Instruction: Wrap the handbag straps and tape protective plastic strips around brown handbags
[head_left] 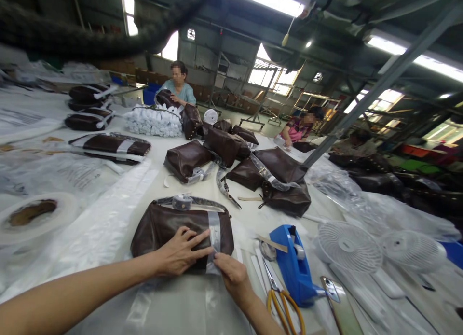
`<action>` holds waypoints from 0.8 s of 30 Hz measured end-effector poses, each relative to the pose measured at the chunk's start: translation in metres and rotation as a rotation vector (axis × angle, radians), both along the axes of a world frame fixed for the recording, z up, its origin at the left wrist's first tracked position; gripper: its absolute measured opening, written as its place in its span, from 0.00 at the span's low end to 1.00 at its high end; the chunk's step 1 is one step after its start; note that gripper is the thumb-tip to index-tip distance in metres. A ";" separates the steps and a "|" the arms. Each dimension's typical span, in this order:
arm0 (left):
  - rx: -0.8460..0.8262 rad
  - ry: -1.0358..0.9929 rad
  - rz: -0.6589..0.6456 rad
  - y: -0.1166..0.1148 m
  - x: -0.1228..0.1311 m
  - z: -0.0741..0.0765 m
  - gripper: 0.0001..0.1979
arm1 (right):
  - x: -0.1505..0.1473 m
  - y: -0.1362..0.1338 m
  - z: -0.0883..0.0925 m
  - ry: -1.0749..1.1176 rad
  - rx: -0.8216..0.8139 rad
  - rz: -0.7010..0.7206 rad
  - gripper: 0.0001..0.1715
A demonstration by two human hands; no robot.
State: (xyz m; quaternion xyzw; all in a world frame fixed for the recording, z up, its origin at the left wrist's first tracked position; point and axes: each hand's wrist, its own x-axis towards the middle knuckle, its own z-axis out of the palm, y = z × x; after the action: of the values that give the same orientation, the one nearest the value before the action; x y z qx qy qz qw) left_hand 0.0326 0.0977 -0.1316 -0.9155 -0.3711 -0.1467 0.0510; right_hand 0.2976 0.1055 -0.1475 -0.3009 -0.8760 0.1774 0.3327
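A dark brown leather handbag point(166, 229) lies on the table in front of me, its handle toward the far side with a wrapped grey piece on it. Around its right part runs a translucent plastic strip point(214, 224). My left hand point(179, 253) rests on the bag with fingers spread, two of them reaching to the strip. At the bag's near right edge, my right hand point(233, 277) has thumb and finger pinched at the strip's lower end. Its other fingers are curled in.
To the right are a blue tape dispenser point(294, 267), orange-handled scissors point(280, 296), a phone point(340, 301) and white fans point(349, 245). More brown bags point(222, 146) are piled ahead. A tape roll point(68, 214) lies left. Co-workers point(177, 91) sit across the table.
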 end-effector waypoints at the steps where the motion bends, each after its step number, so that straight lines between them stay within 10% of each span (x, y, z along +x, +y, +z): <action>1: -0.009 0.031 0.000 0.000 0.002 0.004 0.36 | 0.001 0.000 0.000 -0.006 0.015 0.025 0.22; 14: 0.010 -0.032 -0.149 0.006 0.028 -0.007 0.22 | 0.008 -0.011 0.004 -0.196 0.160 0.142 0.18; 20: 0.157 -0.076 -0.130 0.007 0.026 -0.024 0.16 | -0.026 0.026 0.038 -0.104 0.047 -0.261 0.21; 24: 0.172 -0.059 -0.133 0.008 0.026 -0.032 0.18 | -0.050 0.051 0.021 -0.192 0.163 -0.251 0.23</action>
State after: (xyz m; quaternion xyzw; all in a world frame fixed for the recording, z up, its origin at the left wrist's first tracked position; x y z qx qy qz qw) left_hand 0.0586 0.1059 -0.1637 -0.9256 -0.2971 -0.2077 0.1087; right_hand 0.2478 0.1566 -0.1267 -0.3955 -0.8707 0.0334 0.2904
